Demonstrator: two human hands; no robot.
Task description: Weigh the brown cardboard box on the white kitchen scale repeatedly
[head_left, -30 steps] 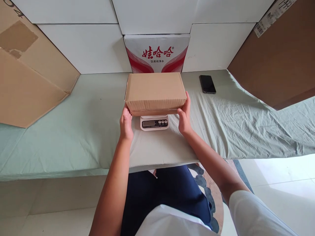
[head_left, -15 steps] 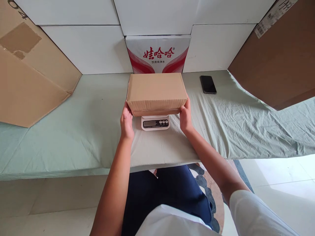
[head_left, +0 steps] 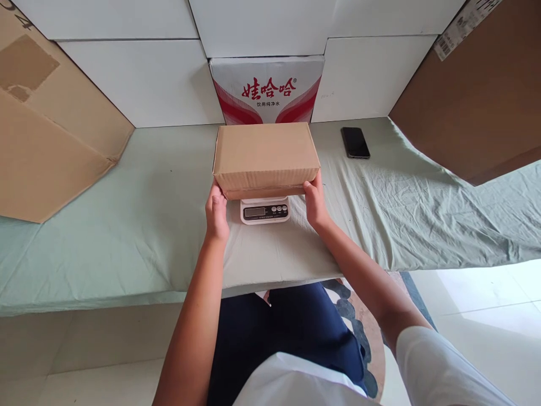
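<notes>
**Cardboard Box Held Two-Handed over Digital Scale**

Base surface: one pale green cloth (head_left: pixel 143 242), spread across the middle of the frame.

Side pieces: two large cardboard pieces. The left cardboard piece (head_left: pixel 54 132), upper left of the frame, bears a printed "4" beside a character cut off by the frame edge. The right cardboard piece (head_left: pixel 473 107), upper right, carries one barcode label (head_left: pixel 465 25); its small print is unreadable.

Rear carton: one, top centre. The white-and-red carton (head_left: pixel 269 69) reads "娃哈哈" with an ® mark, above "饮用纯净水".

Held item: one plain brown cardboard box (head_left: pixel 266 149), centre of the frame, above the rear part of the scale. Whether box and scale touch cannot be determined.

Grip: the left hand (head_left: pixel 217 213) grips the box at its lower left corner; the right hand (head_left: pixel 315 202) grips the lower right corner, thumb against the front face.

Scale: one white digital scale (head_left: pixel 265 212), just below the box, with one display and three round buttons. Panel lettering is too small to read.

Phone: one black phone (head_left: pixel 355 142), right of centre, lying flat.

Change from 0.5 s earlier: the right thumb sits slightly farther left on the box front. Box and scale retain practically the same relative position.
</notes>
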